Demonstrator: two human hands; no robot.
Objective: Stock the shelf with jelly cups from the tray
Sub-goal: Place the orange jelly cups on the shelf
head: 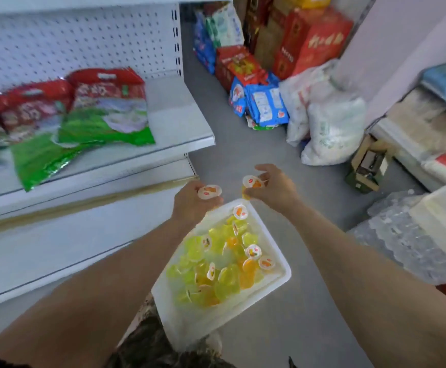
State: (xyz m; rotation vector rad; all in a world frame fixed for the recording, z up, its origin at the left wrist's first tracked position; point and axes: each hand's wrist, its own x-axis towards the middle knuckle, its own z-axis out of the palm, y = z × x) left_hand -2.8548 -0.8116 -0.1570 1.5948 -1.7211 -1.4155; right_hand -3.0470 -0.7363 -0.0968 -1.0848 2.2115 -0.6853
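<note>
Here, the white tray (179, 320) sits nearest, and the jelly cups (216, 266), yellow, green and orange, lie heaped in it, many on their sides. Just past the tray's far end, the left hand (192, 205) has its fingers curled round a lidded cup (210, 192), foil side up. Over the tray's far corner, the right hand (272, 187) pinches a second cup (252, 181). An orange one may be tucked beneath it, though blur leaves that unsure. Up and to the left of the tray stands the shelf (179, 120), with a bare stretch at its right end next to the red-and-green snack bags (105, 110). The step in hand looks like carrying these cups over there. Best to keep the grip light on the soft walls and set each one lid up on that bare stretch. Starting a tidy row from the back should leave room for later handfuls.
</note>
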